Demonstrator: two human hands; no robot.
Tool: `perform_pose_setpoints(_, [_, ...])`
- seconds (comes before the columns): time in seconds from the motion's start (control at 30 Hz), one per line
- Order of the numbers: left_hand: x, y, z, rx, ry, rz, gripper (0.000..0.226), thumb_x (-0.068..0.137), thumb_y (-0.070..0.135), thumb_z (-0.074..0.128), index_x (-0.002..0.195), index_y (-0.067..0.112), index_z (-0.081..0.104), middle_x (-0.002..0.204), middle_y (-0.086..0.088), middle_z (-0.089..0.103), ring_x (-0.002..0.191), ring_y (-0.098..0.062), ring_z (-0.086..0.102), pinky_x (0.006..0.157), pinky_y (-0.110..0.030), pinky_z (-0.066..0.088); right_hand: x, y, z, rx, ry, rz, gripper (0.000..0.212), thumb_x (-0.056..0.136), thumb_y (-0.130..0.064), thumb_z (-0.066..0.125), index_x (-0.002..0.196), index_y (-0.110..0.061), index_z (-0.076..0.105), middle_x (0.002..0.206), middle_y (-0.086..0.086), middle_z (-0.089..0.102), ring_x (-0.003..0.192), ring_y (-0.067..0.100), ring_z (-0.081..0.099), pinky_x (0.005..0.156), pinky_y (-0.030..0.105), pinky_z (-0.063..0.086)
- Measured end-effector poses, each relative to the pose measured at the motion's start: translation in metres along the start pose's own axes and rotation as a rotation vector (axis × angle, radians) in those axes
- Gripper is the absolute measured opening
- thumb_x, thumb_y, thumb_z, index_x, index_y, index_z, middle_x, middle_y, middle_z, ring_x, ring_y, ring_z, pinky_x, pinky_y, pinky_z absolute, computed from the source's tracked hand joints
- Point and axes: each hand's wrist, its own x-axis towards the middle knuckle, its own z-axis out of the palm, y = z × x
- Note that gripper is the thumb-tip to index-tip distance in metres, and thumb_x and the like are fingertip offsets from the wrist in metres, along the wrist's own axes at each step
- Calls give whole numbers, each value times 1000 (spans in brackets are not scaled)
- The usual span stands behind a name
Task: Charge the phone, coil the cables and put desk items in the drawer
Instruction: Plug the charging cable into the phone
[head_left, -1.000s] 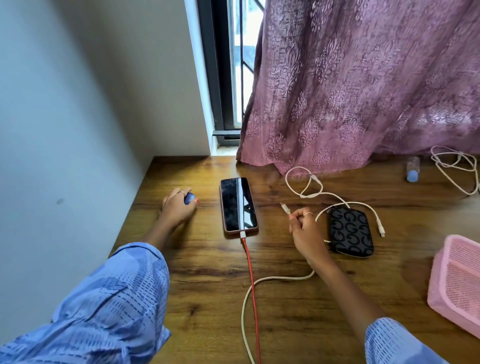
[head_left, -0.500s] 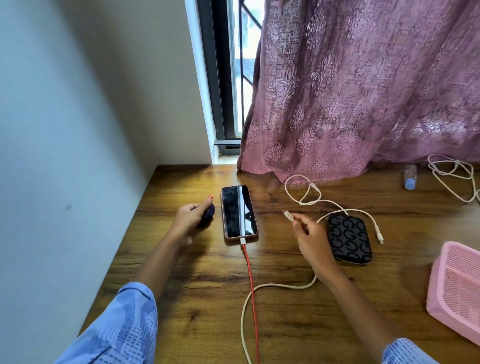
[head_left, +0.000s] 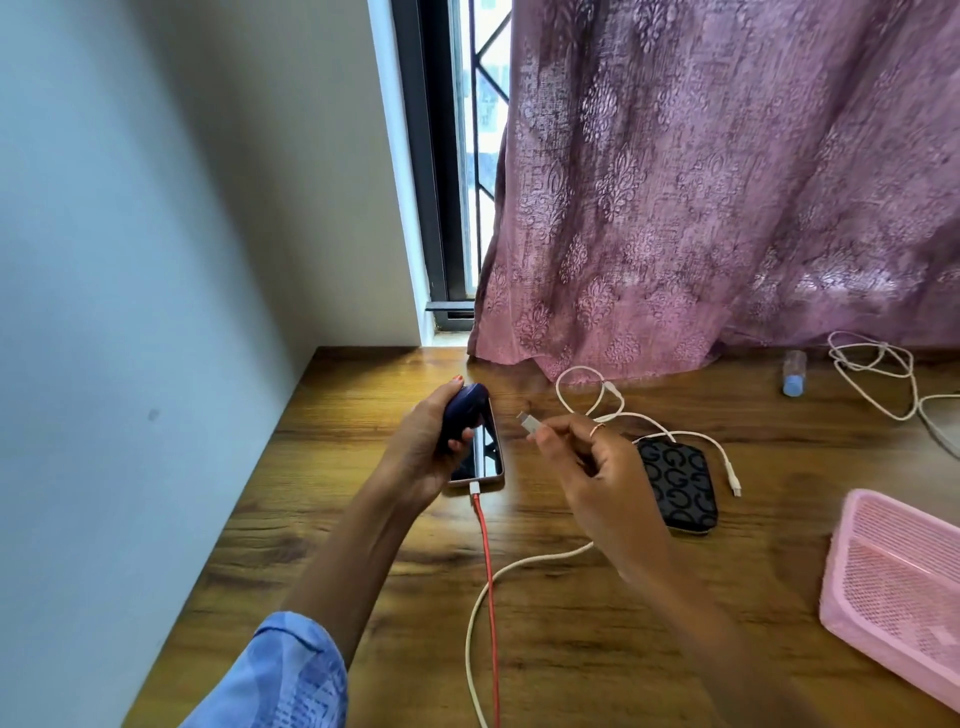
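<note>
Both hands gripping: case (head_left: 464, 410), plug (head_left: 531, 423).

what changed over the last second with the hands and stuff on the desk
The left hand lifted the dark blue case off the desk, now above the phone. The right hand raised the white cable's plug. Phone, red cable and patterned pouch stayed put.

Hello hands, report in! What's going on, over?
Left hand grips dark blue case. Right hand pinches white cable plug. Phone on red cable. Nothing between plug and case.
</note>
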Motion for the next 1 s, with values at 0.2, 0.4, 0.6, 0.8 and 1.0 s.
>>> perform_pose_setpoints(0.2, [-25,1,18,120,-4,61,23,93,33,50,84,13,54,48,3,49,33,-5,39,30,-12,26,-5,-27,11,14,-34,-3,19,94,-19,54,83,-10,67,45,-20,54,41,-4,50,43,7,32])
perform_pose_setpoints(0.4, [-37,3,20,163,-12,102,25,92,35,50,84,12,55,47,2,46,35,-6,34,32,-16,25,-7,-33,20,-19,-28,42,24,95,-27,52,83,-12,66,55,-7,55,39,0,42,43,10,29])
perform_pose_setpoints(0.6, [-41,6,18,265,38,224,24,94,35,50,81,15,56,53,3,49,44,-6,41,43,-19,30,-12,-39,21,35,-27,75,27,96,-29,51,82,-10,65,40,-16,44,36,2,35,42,11,27])
perform_pose_setpoints(0.8, [-47,9,19,313,19,292,23,96,31,47,81,16,56,60,1,51,46,-6,43,45,-19,31,-14,-42,22,21,-9,97,28,95,-29,51,79,-11,65,38,-14,38,38,3,30,41,14,24])
perform_pose_setpoints(1.0, [-51,12,15,440,25,369,20,98,29,47,85,20,59,71,0,53,57,-7,47,42,-12,36,-16,-47,21,30,-62,140,29,96,-30,49,79,-13,65,35,-16,41,36,2,36,41,11,27])
